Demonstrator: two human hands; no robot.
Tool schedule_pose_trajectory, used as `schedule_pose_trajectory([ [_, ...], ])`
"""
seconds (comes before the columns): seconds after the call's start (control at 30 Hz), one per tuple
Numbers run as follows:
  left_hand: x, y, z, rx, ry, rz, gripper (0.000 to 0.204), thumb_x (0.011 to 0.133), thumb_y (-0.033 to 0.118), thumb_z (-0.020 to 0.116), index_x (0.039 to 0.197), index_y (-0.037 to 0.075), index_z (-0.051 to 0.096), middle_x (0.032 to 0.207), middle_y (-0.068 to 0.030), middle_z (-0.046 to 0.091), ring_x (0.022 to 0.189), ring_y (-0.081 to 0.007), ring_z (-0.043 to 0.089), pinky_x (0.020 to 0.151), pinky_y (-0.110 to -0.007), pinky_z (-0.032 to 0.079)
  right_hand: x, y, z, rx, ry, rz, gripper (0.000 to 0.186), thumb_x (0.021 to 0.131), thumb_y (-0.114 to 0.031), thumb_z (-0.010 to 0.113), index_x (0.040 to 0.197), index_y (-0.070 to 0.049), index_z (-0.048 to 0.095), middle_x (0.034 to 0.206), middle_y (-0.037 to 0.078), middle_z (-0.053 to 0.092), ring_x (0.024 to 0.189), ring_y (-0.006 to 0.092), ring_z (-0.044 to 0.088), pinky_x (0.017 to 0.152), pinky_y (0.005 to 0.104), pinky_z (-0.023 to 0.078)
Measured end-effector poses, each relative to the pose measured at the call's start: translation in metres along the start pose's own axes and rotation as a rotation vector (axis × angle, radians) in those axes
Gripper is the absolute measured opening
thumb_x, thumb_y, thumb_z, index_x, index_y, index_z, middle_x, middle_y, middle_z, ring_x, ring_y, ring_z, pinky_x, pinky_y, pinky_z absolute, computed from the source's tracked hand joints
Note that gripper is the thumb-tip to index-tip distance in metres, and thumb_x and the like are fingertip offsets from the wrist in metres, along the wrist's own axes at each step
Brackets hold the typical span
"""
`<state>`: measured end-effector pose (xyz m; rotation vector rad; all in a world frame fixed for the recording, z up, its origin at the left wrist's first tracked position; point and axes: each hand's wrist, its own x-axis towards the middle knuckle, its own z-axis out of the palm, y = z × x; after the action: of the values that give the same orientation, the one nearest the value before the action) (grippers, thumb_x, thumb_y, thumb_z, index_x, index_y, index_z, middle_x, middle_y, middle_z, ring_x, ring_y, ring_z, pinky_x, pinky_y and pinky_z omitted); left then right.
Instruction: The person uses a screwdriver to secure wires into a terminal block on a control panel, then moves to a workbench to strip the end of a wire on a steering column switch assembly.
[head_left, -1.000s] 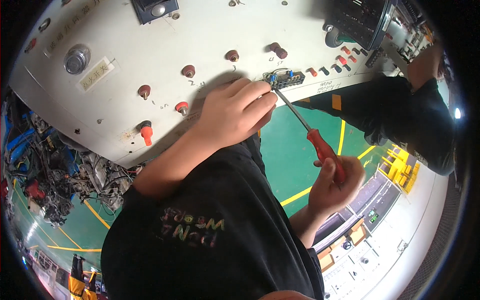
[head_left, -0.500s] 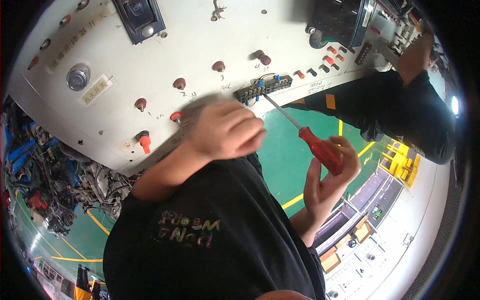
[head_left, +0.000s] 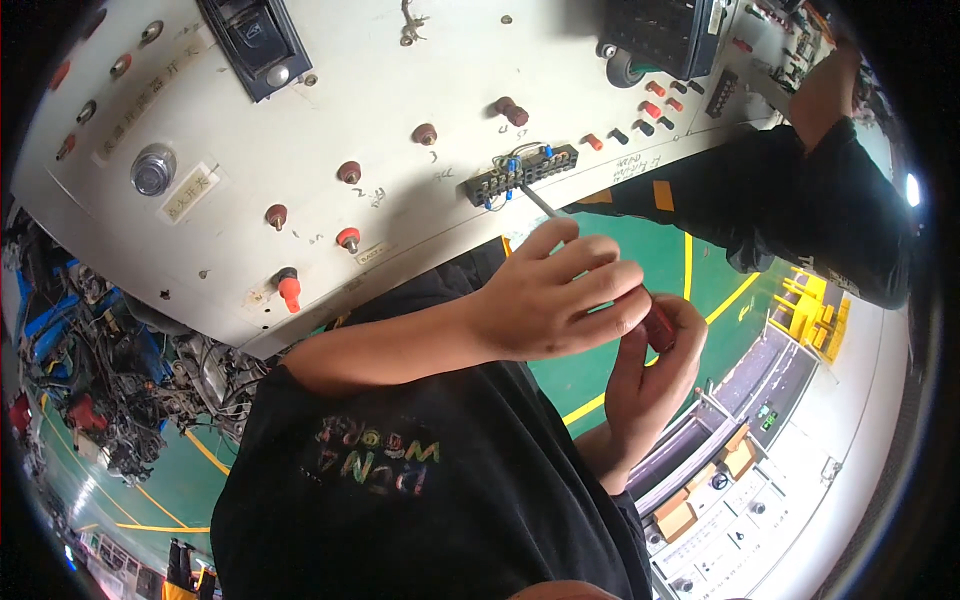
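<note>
A screwdriver with a red handle [head_left: 659,326] and a steel shaft [head_left: 540,203] slants up to a black terminal strip [head_left: 522,176] on a white panel. Its tip meets the strip's near side among thin wires and blue connectors. My right hand [head_left: 655,375] is closed around the rear of the handle, thumb and fingers on either side. Over the front of the handle lies my left hand [head_left: 560,300], fingers curled round it, hiding most of the handle and part of the shaft.
The white panel [head_left: 400,90] carries red and black terminal posts [head_left: 349,173], a round metal switch [head_left: 153,170] and a black rocker switch [head_left: 262,45]. At right, another person's black-clothed arm [head_left: 790,220] reaches the panel. An engine with wiring [head_left: 150,370] stands at left.
My left hand has moved right from beside the panel edge onto the screwdriver and closed on it. My right hand still holds the handle, and the tip stays at the terminal strip.
</note>
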<state>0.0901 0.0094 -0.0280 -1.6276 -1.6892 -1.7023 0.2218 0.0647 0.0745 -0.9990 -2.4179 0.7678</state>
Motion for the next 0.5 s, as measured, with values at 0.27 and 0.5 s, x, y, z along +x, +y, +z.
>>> schedule_pose_trajectory([
  [0.27, -0.011, -0.017, 0.016, -0.198, 0.076, 0.018, 0.042, 0.091, 0.021, 0.079, 0.127, 0.013, 0.06, 0.122, -0.0064, 0.071, 0.114, -0.0219, 0.07, 0.097, -0.04, 0.053, 0.005, 0.009, 0.001, 0.08, 0.014, -0.006, 0.036, 0.1, -0.025, 0.068, 0.117, 0.003, 0.054, 0.106, 0.017, 0.065, 0.088, 0.0224, 0.063, 0.08, 0.0329, 0.053],
  [0.5, -0.008, -0.026, 0.002, -0.164, -0.039, 0.062, 0.032, 0.091, 0.016, 0.077, 0.121, 0.009, 0.067, 0.122, -0.0062, 0.071, 0.117, -0.0229, 0.068, 0.099, -0.042, 0.054, -0.002, 0.004, -0.012, -0.192, 0.05, -0.033, 0.03, 0.096, -0.011, 0.075, 0.116, -0.001, 0.056, 0.099, 0.014, 0.068, 0.082, 0.0194, 0.066, 0.076, 0.0307, 0.054],
])
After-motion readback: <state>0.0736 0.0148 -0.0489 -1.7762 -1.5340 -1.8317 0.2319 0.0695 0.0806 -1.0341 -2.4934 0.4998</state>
